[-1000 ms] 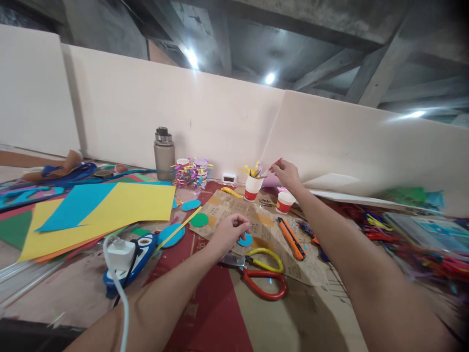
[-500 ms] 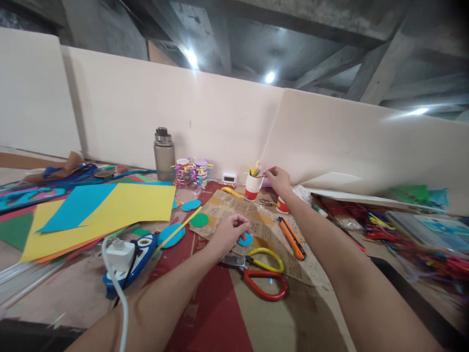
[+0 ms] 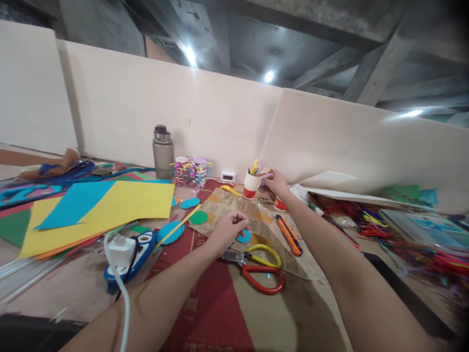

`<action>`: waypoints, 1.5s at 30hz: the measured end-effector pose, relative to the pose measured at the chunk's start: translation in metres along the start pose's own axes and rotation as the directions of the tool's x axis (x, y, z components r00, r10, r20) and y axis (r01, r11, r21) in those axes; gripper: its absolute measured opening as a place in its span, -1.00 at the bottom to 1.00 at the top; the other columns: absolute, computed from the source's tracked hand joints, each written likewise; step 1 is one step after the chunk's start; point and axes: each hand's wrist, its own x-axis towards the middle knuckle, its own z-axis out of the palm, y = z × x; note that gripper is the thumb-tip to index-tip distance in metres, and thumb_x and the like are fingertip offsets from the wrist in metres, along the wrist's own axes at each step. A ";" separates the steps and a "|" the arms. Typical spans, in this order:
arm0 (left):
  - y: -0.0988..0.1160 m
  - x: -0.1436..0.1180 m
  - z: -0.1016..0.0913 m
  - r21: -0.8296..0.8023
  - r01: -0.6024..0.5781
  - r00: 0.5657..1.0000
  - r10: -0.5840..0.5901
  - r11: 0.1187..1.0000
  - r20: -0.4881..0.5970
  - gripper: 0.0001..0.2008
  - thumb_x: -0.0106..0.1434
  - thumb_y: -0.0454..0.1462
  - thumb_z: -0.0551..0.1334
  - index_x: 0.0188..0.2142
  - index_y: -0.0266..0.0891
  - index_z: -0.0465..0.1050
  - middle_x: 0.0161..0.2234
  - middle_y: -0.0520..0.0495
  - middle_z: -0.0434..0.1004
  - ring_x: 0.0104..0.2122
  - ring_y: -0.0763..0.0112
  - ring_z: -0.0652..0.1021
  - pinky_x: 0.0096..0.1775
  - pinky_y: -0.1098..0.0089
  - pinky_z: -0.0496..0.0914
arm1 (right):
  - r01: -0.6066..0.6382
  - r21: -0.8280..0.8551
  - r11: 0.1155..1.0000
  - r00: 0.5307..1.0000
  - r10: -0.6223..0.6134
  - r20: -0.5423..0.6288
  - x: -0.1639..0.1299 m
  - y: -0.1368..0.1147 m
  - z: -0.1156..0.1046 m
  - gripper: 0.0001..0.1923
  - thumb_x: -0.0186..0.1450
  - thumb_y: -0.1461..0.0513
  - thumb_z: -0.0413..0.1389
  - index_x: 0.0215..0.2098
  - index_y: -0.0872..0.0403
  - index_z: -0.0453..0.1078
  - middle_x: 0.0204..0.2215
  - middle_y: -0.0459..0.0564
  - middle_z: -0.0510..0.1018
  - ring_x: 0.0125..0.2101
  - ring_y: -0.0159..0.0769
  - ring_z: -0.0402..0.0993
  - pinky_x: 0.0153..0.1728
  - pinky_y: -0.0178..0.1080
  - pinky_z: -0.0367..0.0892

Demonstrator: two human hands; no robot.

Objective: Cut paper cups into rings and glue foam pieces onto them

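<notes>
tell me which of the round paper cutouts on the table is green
The green paper circle on the brown printed sheet, just beyond the left hand. Every other round cutout, including the blue circle that hand holds, is blue.

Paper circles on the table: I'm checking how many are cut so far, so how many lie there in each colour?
Blue circles: 3, one under the left hand at, one at, one at
Green circles: 1, at
Total: 4
</notes>
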 end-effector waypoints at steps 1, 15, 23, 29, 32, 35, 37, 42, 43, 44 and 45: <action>0.000 0.000 0.000 -0.001 0.000 1.000 0.000 1.000 -0.007 -0.79 0.03 -0.17 0.29 -0.42 -0.28 0.39 -0.53 0.01 0.50 -0.61 0.56 0.41 -0.53 0.51 0.27 | -0.010 0.000 1.000 1.000 0.010 -0.007 -0.003 0.001 0.000 -0.56 0.14 0.26 0.16 0.00 0.11 0.33 -0.36 -0.05 0.59 -0.42 -0.32 0.51 -0.39 -0.31 0.39; 0.010 0.016 -0.020 -0.083 -0.123 0.973 0.104 0.989 -0.208 -0.89 0.06 -0.31 0.29 -0.43 -0.30 0.39 -0.52 -0.01 0.52 -0.62 0.60 0.39 -0.55 0.52 0.20 | -0.010 -0.101 0.995 0.988 0.026 0.154 -0.106 -0.017 -0.013 -0.73 0.21 0.22 0.15 -0.12 0.11 0.45 -0.23 0.02 0.61 -0.25 -0.28 0.51 -0.22 -0.28 0.36; 0.011 0.018 -0.021 -0.075 -0.122 0.968 0.102 0.990 -0.231 -0.91 0.07 -0.36 0.28 -0.45 -0.31 0.36 -0.55 0.00 0.50 -0.63 0.59 0.41 -0.57 0.51 0.17 | 0.178 -0.446 0.877 0.892 0.048 0.450 -0.170 -0.032 0.018 -0.51 0.11 0.05 0.30 -0.03 0.07 0.48 -0.05 0.12 0.55 -0.07 -0.07 0.47 -0.13 -0.22 0.30; 0.010 0.022 -0.025 0.008 -0.135 0.963 0.133 0.991 -0.235 -0.95 0.08 -0.37 0.24 -0.44 -0.30 0.37 -0.53 0.01 0.49 -0.61 0.58 0.41 -0.55 0.51 0.19 | 0.235 -0.479 0.846 0.882 0.022 0.471 -0.170 -0.028 0.023 -0.59 0.12 0.05 0.28 -0.14 0.10 0.50 -0.11 0.13 0.55 -0.10 -0.11 0.44 -0.16 -0.24 0.28; 0.011 0.026 -0.030 0.144 -0.100 0.960 0.133 0.985 -0.247 -0.96 0.12 -0.34 0.22 -0.41 -0.29 0.38 -0.48 -0.02 0.51 -0.55 0.52 0.45 -0.51 0.49 0.24 | 0.215 -0.437 0.873 0.893 0.005 0.450 -0.167 -0.023 0.021 -0.57 0.10 0.05 0.29 -0.13 0.09 0.48 -0.17 0.08 0.57 -0.15 -0.17 0.46 -0.22 -0.29 0.28; 0.011 0.031 -0.039 0.402 -0.094 0.964 0.184 0.911 -0.191 -0.89 0.11 -0.27 0.26 -0.37 -0.28 0.43 -0.40 -0.06 0.53 -0.42 0.42 0.51 -0.35 0.41 0.36 | 0.186 -0.435 0.881 0.924 -0.007 0.381 -0.163 -0.016 0.017 -0.62 0.14 0.07 0.26 -0.13 0.10 0.48 -0.19 0.07 0.58 -0.19 -0.20 0.48 -0.24 -0.29 0.28; 0.010 0.033 -0.045 0.570 -0.110 0.974 0.202 0.814 -0.101 -0.77 0.06 -0.23 0.32 -0.28 -0.29 0.47 -0.29 -0.11 0.55 -0.29 0.32 0.54 -0.20 0.33 0.40 | 0.181 -0.466 0.866 0.944 -0.021 0.328 -0.160 -0.010 0.014 -0.62 0.18 0.09 0.22 -0.10 0.13 0.48 -0.13 0.13 0.57 -0.14 -0.15 0.47 -0.19 -0.25 0.29; 0.006 0.034 -0.056 0.796 -0.132 0.991 0.071 0.591 0.112 -0.40 -0.09 -0.18 0.42 -0.02 -0.26 0.47 -0.13 -0.18 0.56 -0.11 0.12 0.55 -0.07 0.28 0.42 | 0.160 -0.483 0.861 0.953 -0.008 0.303 -0.156 0.001 0.010 -0.57 0.19 0.10 0.21 -0.02 0.14 0.47 -0.04 0.19 0.55 -0.06 -0.08 0.46 -0.08 -0.19 0.30; 0.006 0.034 -0.058 0.819 -0.146 0.989 0.056 0.554 0.139 -0.37 -0.12 -0.19 0.44 0.00 -0.25 0.47 -0.12 -0.17 0.57 -0.10 0.10 0.55 -0.07 0.29 0.42 | 0.164 -0.477 0.863 0.952 -0.012 0.306 -0.155 0.002 0.010 -0.58 0.19 0.11 0.21 -0.02 0.14 0.47 -0.05 0.18 0.55 -0.06 -0.09 0.46 -0.08 -0.19 0.30; 0.005 0.034 -0.058 0.838 -0.167 0.985 0.053 0.519 0.163 -0.35 -0.15 -0.21 0.45 0.00 -0.23 0.48 -0.12 -0.16 0.58 -0.09 0.09 0.55 -0.06 0.29 0.42 | 0.170 -0.472 0.865 0.951 -0.019 0.308 -0.155 0.003 0.010 -0.58 0.19 0.11 0.21 -0.03 0.14 0.47 -0.05 0.18 0.55 -0.06 -0.10 0.47 -0.08 -0.20 0.30; 0.004 0.034 -0.059 0.853 -0.191 0.981 0.058 0.486 0.186 -0.35 -0.17 -0.22 0.46 -0.01 -0.21 0.49 -0.11 -0.15 0.59 -0.08 0.08 0.55 -0.06 0.29 0.42 | 0.178 -0.468 0.866 0.950 -0.027 0.312 -0.155 0.004 0.011 -0.58 0.20 0.11 0.21 -0.03 0.14 0.47 -0.06 0.18 0.55 -0.06 -0.10 0.47 -0.08 -0.21 0.30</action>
